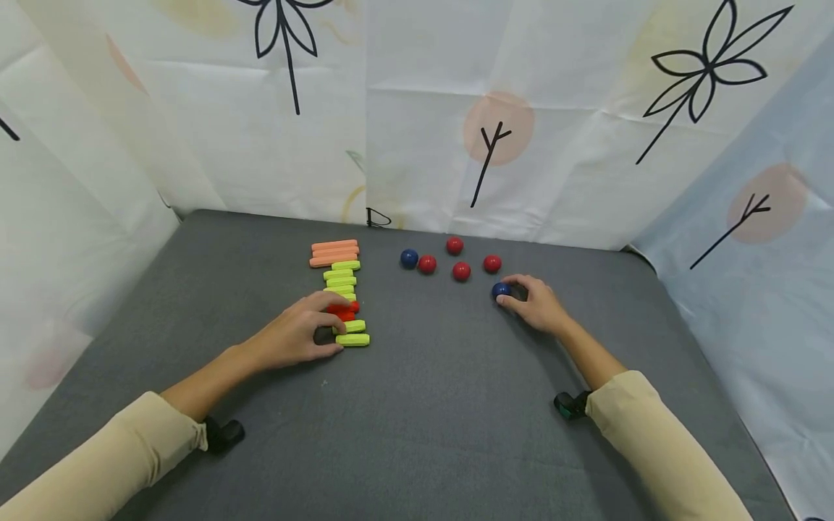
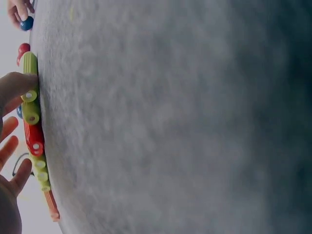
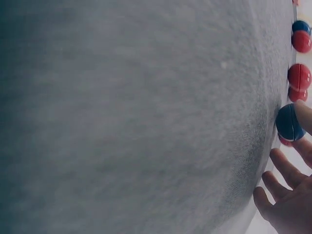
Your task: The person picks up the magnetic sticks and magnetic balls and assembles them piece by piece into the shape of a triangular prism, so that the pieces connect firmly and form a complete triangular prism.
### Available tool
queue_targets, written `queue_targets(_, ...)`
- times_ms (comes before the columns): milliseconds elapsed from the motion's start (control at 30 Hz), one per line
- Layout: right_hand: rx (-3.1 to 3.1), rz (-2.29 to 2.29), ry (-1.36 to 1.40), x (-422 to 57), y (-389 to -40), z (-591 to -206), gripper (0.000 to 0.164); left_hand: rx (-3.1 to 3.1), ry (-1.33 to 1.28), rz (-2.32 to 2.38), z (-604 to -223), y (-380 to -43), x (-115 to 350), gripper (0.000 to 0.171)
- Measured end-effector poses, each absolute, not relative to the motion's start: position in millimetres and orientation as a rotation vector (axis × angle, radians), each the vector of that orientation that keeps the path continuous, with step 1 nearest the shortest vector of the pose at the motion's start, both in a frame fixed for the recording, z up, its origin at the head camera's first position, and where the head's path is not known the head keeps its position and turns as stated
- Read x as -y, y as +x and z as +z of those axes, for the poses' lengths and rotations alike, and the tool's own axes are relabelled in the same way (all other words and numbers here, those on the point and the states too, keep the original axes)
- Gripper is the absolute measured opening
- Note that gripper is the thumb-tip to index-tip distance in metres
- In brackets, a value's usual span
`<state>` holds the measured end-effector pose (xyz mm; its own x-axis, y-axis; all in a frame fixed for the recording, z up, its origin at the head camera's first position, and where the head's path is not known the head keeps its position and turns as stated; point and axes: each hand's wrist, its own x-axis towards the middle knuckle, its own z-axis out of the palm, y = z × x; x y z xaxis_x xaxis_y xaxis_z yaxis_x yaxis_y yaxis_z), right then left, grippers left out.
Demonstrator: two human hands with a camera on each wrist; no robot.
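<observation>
At the near end of a row, my left hand has its thumb and index finger around a yellow-green ridged stick. The other fingers spread over a second yellow-green stick and red sticks, partly hiding them. In the left wrist view, the thumb crosses the nearest stick, and hollow ends show along the row. My right hand pinches a dark blue ball between thumb and index finger at the table. The right wrist view shows a seam around this blue ball; the remaining fingers are spread.
Orange sticks and more yellow-green sticks continue the row toward the back. Several red balls and another blue ball lie between the hands, farther back. A patterned white curtain borders the grey table.
</observation>
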<state>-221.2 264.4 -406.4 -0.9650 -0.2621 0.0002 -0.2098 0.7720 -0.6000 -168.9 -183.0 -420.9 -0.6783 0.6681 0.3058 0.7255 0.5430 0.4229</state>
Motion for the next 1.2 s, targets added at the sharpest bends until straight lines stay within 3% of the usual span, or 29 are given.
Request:
queue_targets(633, -2.712, -1.029, -0.832, -227.1, -175.6, -407.7, 0.040, 2.600, -1.201, -0.913, -425.2, -174.0, 130.4, 0.016)
queue_targets(1200, -2.620, -0.999, -0.895, -193.4, -165.0, -406.9, 0.042, 2.690, -1.196, -0.916, -421.8, -174.9, 88.0, 0.017)
